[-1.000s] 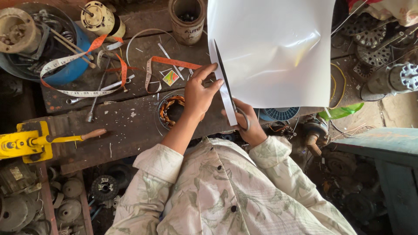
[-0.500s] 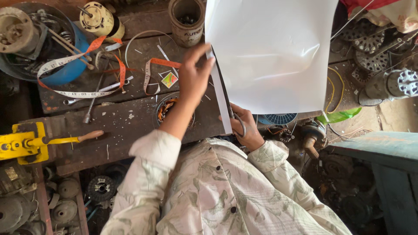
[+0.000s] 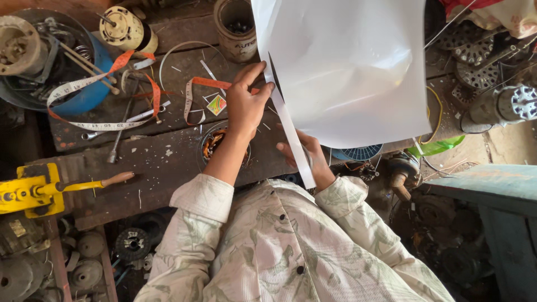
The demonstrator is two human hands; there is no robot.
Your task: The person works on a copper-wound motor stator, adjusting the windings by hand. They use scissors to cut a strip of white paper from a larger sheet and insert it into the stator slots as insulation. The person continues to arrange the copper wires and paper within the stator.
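Observation:
A large white sheet (image 3: 352, 67) is held up over the wooden workbench (image 3: 162, 162). My left hand (image 3: 245, 106) pinches the sheet's left edge near the top of a narrow white strip (image 3: 293, 145) that hangs partly cut from it. A thin dark blade (image 3: 272, 70) shows along the cut line. My right hand (image 3: 306, 159) sits lower, half hidden behind the strip, closed on what looks like the handle of scissors. A motor stator with copper windings (image 3: 215, 142) lies on the bench under my left wrist.
An orange-and-white measuring tape (image 3: 120, 89) trails across the bench by a blue bowl of parts (image 3: 84, 98), a spanner (image 3: 117, 140) and a tin can (image 3: 238, 28). A yellow tool with a wooden handle (image 3: 33, 190) lies at left. Motor parts (image 3: 503, 106) crowd the right.
My left hand has moved up and away along the sheet's left edge. The cut strip has grown longer. My right hand stayed low behind it.

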